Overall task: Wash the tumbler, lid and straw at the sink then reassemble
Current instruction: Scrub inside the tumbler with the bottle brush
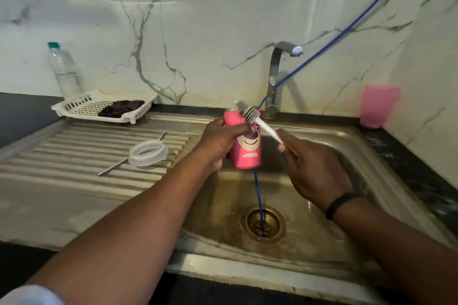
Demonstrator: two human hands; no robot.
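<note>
Tumbler [244, 148], pink with a cartoon face, is held over the sink [322, 242] basin, gripped by the left hand [218, 141]. Right hand [314, 171] grips a white bottle brush [252, 116] whose bristles meet the tumbler's top. Clear lid [148, 152] and metal straw [111, 168] lie on the drainboard [74, 156].
</note>
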